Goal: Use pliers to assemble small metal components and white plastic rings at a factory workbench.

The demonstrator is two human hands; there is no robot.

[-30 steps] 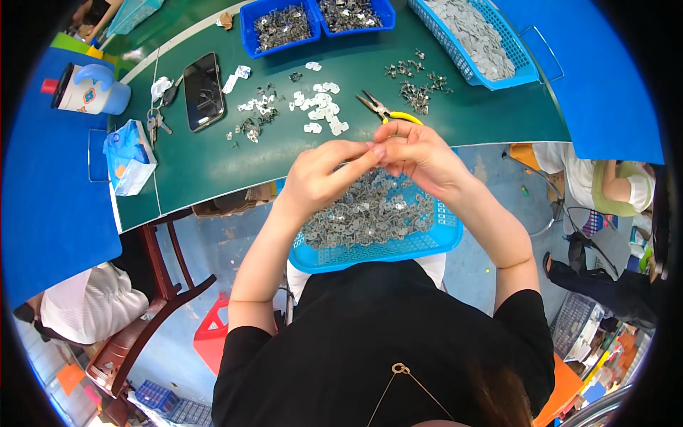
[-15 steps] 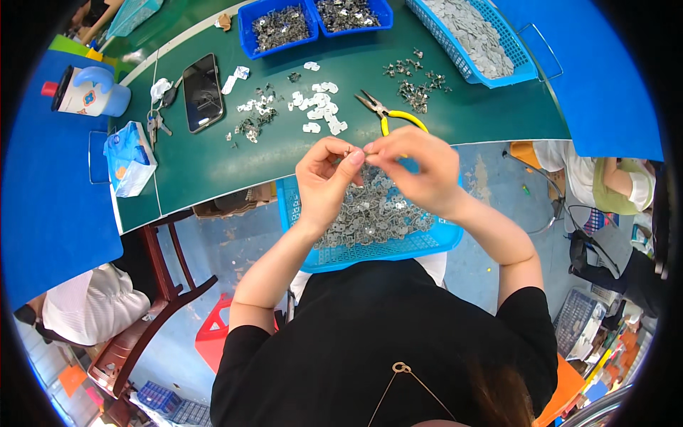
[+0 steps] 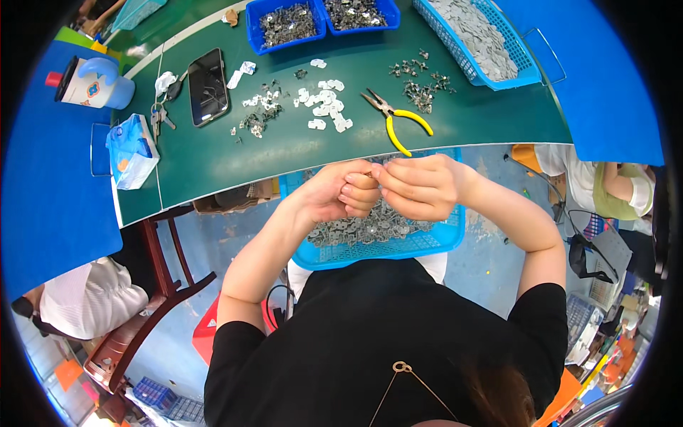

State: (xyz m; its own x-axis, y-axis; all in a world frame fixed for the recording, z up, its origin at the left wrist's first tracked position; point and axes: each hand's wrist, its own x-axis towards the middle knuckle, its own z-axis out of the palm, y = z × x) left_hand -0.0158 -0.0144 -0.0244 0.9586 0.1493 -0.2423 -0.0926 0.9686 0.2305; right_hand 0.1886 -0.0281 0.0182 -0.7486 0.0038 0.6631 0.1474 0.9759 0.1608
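My left hand [image 3: 345,191] and my right hand [image 3: 420,186] meet above a light blue basket [image 3: 356,257] at the table's front edge. Both have curled fingers, and their fingertips pinch together at one spot. Whatever they grip there is too small and covered to make out. Inside the basket lie many small grey metal pieces [image 3: 377,226]. Just beyond my right hand, yellow-handled pliers [image 3: 395,122] rest on the green table with their jaws apart. Flat whitish metal plates [image 3: 329,107] are scattered left of the pliers, and small dark metal clips [image 3: 263,117] lie further left.
At the back stand two blue bins [image 3: 252,28] of small parts and a light blue basket [image 3: 530,75] of flat grey pieces. More clips [image 3: 421,95] lie right of the pliers. A phone [image 3: 208,87], keys [image 3: 162,117], tissue pack [image 3: 135,153] and mug [image 3: 92,84] occupy the left side.
Both hands have come nearer my body, off the table edge. Their fingers have curled in more, and my right elbow has swung outward. The pliers' handles are now uncovered.
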